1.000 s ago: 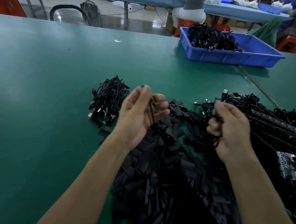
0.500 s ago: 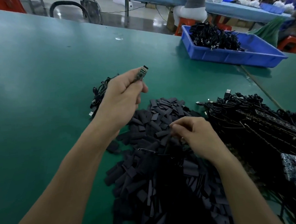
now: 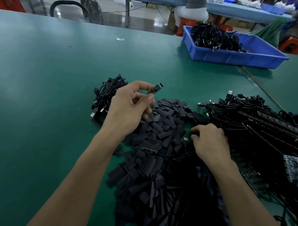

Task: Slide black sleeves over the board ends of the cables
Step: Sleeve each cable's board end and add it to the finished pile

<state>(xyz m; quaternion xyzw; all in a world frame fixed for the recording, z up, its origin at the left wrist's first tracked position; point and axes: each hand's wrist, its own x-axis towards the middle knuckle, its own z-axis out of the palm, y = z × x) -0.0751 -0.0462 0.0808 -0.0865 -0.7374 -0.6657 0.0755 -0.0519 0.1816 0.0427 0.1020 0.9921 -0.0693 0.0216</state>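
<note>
Left hand [image 3: 130,107] pinches board end [image 3: 154,89] above sleeve pile [image 3: 163,129]. Board long axis runs away from me, free tip up-right. Right hand [image 3: 210,142] on pile, fingers curled; sleeve caught or not, cannot tell. Right nearer sleeves.

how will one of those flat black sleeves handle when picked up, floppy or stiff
Probably light and a bit floppy: the sleeves lie pressed flat, thin as strips. Likely to slide rather than roll, since they sit heaped and overlapping on the table. Picking just one may be fiddly; the right hand curls its fingers at the pile's edge.
</note>
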